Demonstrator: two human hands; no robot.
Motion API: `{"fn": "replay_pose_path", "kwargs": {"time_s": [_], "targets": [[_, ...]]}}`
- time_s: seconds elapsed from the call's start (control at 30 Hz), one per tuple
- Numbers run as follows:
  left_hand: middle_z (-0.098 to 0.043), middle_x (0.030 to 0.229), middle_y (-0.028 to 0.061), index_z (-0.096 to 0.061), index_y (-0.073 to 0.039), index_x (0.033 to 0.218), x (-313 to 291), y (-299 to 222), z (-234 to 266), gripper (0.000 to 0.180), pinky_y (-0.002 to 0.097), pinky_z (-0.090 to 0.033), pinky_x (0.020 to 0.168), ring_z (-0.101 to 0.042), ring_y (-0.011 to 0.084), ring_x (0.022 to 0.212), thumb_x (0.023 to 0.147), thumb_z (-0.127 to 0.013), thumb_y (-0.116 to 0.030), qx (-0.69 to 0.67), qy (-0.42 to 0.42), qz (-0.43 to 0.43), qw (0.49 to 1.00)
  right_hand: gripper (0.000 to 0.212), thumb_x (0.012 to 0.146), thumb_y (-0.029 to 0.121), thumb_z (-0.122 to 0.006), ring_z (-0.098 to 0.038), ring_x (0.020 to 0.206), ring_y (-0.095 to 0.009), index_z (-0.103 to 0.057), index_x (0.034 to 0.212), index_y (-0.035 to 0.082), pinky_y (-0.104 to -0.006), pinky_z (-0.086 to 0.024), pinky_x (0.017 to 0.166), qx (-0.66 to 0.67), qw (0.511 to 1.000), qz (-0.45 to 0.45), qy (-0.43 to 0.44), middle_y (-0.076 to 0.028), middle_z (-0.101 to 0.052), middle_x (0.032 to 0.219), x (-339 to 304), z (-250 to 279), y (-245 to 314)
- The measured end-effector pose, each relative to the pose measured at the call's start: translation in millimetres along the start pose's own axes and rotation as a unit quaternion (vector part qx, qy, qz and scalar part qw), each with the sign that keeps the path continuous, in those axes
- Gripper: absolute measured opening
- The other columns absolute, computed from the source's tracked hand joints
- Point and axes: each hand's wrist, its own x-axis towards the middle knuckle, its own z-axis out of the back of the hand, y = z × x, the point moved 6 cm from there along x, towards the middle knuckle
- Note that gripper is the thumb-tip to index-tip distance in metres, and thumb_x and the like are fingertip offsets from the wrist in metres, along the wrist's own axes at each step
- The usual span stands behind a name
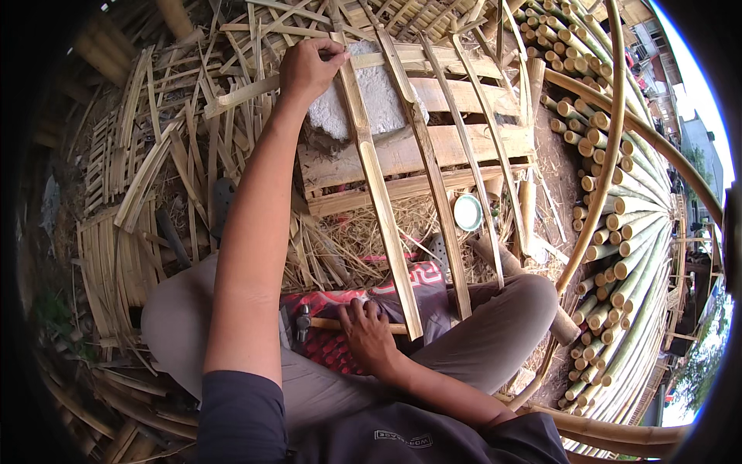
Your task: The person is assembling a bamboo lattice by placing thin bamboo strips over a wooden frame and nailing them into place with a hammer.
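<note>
Long slat runs 12 to 5 o'clock; your left hand pinches it at the cross strip, 12 o'clock. Your right hand, 6 o'clock, curls over the hammer; grip unclear. Loosened pinch could skew the crossing. Near end overhangs your lap; little room; poles edge 3 o'clock.

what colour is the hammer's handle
The hammer's handle is light brown, seen best in the head view.
</note>
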Motion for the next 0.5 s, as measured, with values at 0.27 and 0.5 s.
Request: {"fn": "replay_pose_path", "kwargs": {"time_s": [0.27, 0.5], "targets": [[-0.074, 0.085, 0.0044, -0.074, -0.006, 0.085, -4, -7, 4, 0.022, 0.0301, -0.052, 0.071, -0.07, 0.0177, 0.078, 0.082, -0.076, -0.028, -0.025, -0.009, -0.007, 1.0, 0.053, 0.083, 0.024, -0.061, -0.058, 0.101, -0.034, -0.046, 0.129, 0.002, -0.0458, -0.049, 0.076, -0.066, 0.997, 0.037, 0.012, -0.017, -0.056, 0.111, -3, -22, -1], [-0.074, 0.085, 0.0052, -0.074, -0.006, 0.087, -4, -5, 6, 0.022, 0.0294, -0.052, 0.07, -0.07, 0.0169, 0.077, 0.082, -0.076, -0.027, -0.021, 0.003, -0.002, 1.0, 0.043, 0.087, 0.018, -0.055, -0.068, 0.078, -0.033, -0.044, 0.123, -0.003, -0.0437, -0.054, 0.061, 0.13, 0.986, 0.044, 0.09, -0.02, -0.064, 0.098, -28, 6, 1]]}}
